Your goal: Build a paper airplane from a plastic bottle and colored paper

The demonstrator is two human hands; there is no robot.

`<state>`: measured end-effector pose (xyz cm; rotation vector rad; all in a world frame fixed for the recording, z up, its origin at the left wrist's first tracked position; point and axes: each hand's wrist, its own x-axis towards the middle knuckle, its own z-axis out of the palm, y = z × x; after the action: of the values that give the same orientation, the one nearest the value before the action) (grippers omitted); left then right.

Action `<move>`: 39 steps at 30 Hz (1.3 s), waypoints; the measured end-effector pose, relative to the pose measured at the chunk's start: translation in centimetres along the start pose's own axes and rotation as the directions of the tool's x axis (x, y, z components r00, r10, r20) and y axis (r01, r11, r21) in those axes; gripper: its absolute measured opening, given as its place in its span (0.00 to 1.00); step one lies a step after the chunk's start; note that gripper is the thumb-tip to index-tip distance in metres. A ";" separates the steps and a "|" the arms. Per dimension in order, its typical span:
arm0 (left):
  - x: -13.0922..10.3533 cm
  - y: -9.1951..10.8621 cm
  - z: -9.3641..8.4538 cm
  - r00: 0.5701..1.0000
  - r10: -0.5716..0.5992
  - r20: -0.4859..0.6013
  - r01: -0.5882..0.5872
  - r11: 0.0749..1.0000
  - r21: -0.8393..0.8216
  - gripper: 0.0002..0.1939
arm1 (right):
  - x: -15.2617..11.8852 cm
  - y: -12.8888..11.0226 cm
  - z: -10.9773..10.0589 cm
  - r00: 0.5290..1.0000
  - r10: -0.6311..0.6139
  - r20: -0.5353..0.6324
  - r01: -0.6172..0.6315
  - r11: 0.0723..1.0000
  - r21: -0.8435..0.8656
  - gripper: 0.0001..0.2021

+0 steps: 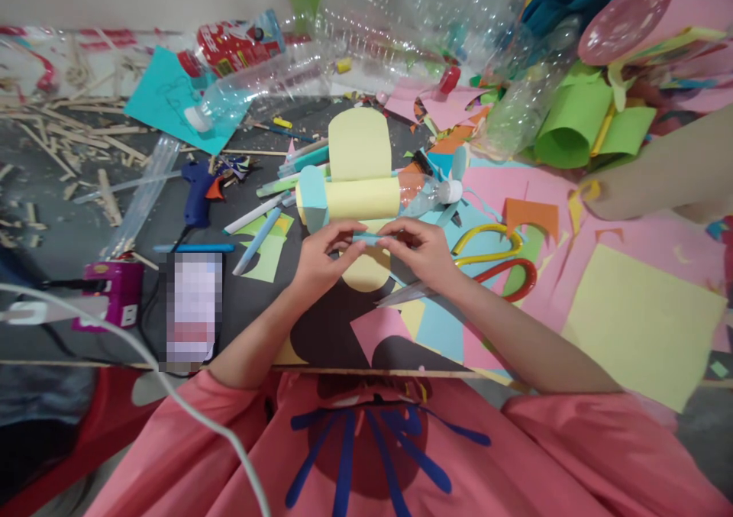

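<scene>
Between the fingertips of my left hand [327, 261] and my right hand [424, 251] is a small blue paper strip [367, 238], pinched at both ends. Just beyond it lies a plastic bottle [421, 195] wrapped in yellow paper, its white cap pointing right. Yellow paper wings [360, 141] stick out on its far and near sides, the near one partly under my hands. A light blue paper piece [312, 189] is at the bottle's left end. Scissors [504, 265] with yellow and red handles lie beside my right forearm.
Left of my hands are several markers [257, 242], a blue glue gun [198, 192], a phone [193, 307] and a purple box [111, 294]. Wood sticks [108, 196] litter the far left. Clear bottles [378, 40] line the back. Paper scraps and a yellow sheet [644, 322] cover the right.
</scene>
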<state>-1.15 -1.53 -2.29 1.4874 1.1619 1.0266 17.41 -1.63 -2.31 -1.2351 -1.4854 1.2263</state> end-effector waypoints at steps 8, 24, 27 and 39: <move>0.1 0.5 0.3 0.992 -0.113 -0.049 0.107 0.988 -0.108 0.13 | -0.1 -0.2 0.0 0.999 0.036 0.018 -0.036 0.999 0.029 0.17; -0.2 0.6 0.3 0.985 -0.169 -0.029 0.164 0.978 -0.126 0.10 | 0.0 -0.2 -0.2 0.987 0.117 0.115 -0.114 0.993 -0.031 0.11; -0.1 0.9 0.4 0.981 -0.191 -0.026 0.185 0.972 -0.148 0.10 | 0.0 -0.2 -0.2 0.986 0.112 0.120 -0.107 0.993 -0.051 0.12; 0.1 1.1 0.2 0.952 -0.304 0.025 0.303 0.933 -0.192 0.16 | 0.1 -0.3 -0.3 0.985 0.115 0.128 -0.111 0.993 -0.037 0.12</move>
<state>-0.79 -1.56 -1.25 1.1113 1.2138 0.9017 17.61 -1.53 -1.99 -1.2955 -1.5494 1.3868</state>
